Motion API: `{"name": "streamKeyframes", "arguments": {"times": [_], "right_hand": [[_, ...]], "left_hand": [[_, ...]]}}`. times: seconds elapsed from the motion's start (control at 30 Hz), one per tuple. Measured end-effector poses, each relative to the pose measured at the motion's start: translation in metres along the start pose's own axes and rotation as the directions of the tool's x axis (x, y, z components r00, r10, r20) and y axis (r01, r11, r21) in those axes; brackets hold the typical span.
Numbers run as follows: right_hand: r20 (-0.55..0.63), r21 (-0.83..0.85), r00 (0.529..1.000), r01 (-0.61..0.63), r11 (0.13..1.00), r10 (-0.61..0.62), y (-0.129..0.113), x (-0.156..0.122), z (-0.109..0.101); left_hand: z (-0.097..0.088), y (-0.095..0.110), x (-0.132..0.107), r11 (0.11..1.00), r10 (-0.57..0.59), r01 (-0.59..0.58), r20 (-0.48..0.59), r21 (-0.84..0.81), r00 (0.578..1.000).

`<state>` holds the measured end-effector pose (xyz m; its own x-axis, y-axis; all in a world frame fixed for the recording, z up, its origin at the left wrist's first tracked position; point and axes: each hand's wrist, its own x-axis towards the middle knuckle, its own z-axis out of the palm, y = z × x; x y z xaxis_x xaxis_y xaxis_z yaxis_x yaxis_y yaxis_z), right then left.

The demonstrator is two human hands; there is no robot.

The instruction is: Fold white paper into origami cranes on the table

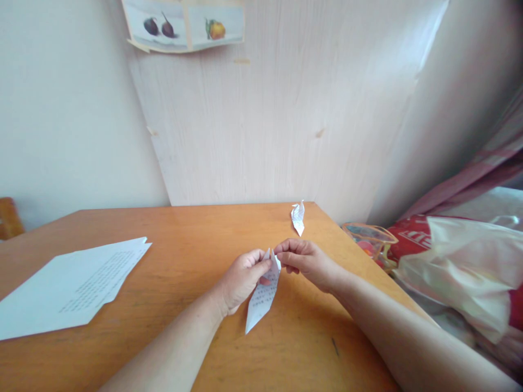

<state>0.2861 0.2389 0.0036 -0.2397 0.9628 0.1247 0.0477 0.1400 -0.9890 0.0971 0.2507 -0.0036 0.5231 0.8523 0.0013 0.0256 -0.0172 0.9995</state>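
Between my hands is a folded paper [263, 296], white with rows of writing, long and pointed at its lower end. Two narrow points stick up at its top. My left hand [248, 275] pinches it near the top from the left side, thumb in front. My right hand [304, 260] is closed, with thumb and index finger pinching at the paper's upper right tip. Farther back, near the table's right rear corner, stands a small folded paper figure [299, 216], shaped like a bird. Neither hand touches it.
A stack of printed paper sheets [90, 288] lies on the left of the wooden table [183, 337]. Beyond the right edge are an orange-rimmed clear container [370, 237] and a white plastic bag [457, 272]. A pale board [261, 136] stands behind the table, with fruit pictures [186, 26] on it.
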Motion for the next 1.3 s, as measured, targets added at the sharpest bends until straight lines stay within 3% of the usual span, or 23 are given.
{"name": "streamKeyframes", "arguments": {"times": [0.33, 0.7, 0.93, 1.3], "right_hand": [[0.021, -0.069, 0.995, 0.095, 0.993, -0.094, 0.0088, 0.002, -0.0022], [-0.01, -0.338, 0.97, 0.226, 0.914, -0.243, 0.008, -0.0026, 0.0013], [-0.054, -0.371, 0.958, 0.244, 0.896, -0.283, 0.0046, -0.0032, 0.0051], [-0.008, -0.351, 0.94, 0.316, 0.881, -0.34, 0.0051, -0.0045, 0.0037]], "left_hand": [[0.0001, 0.0019, -0.0017, 1.0, -0.008, 0.009, 0.027, -0.022, 1.0], [0.0008, 0.0003, -0.0012, 1.0, 0.003, -0.003, 0.02, -0.007, 1.0], [0.0013, -0.0016, -0.0005, 1.0, 0.007, -0.007, 0.027, -0.011, 1.0], [0.0018, -0.001, -0.0005, 1.0, 0.013, -0.013, 0.039, -0.014, 0.999]]}}
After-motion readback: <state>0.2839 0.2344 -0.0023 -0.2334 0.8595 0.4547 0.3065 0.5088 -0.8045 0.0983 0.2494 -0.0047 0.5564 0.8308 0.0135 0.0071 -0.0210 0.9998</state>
